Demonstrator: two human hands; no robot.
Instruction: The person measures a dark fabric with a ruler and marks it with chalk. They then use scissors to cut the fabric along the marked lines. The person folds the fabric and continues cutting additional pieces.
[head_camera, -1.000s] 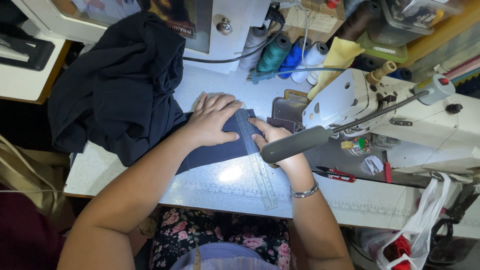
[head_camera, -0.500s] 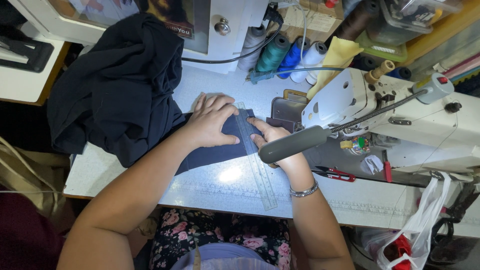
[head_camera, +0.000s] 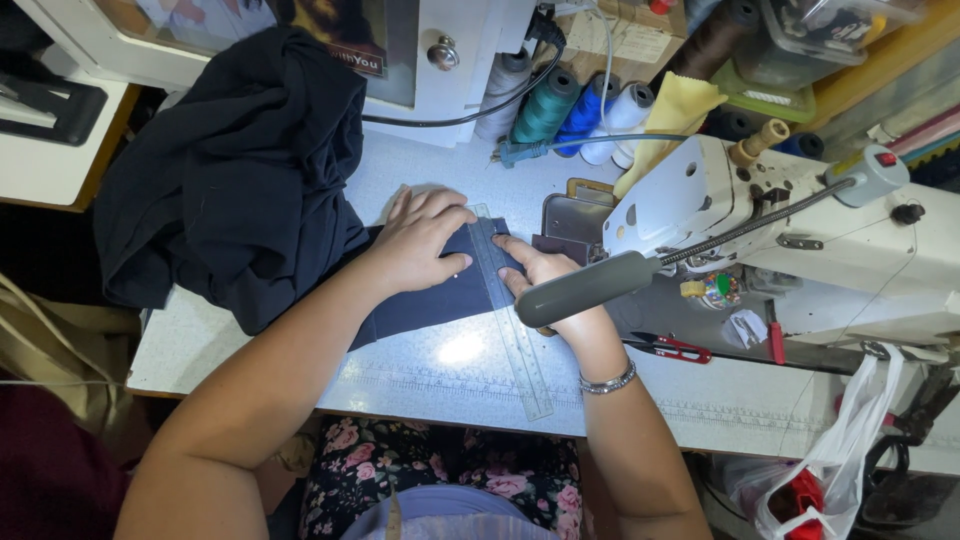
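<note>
Left hand (head_camera: 420, 245) flat on dark cloth (head_camera: 440, 295), right hand (head_camera: 545, 275) steadying ruler (head_camera: 510, 310).

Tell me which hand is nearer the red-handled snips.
Right. The right hand lies by the ruler, just left of the red-handled snips; the left hand presses the dark cloth farther away.

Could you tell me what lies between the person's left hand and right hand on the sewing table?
In the head view, a clear ruler lies between the left hand and right hand, across a strip of dark blue cloth.
</note>
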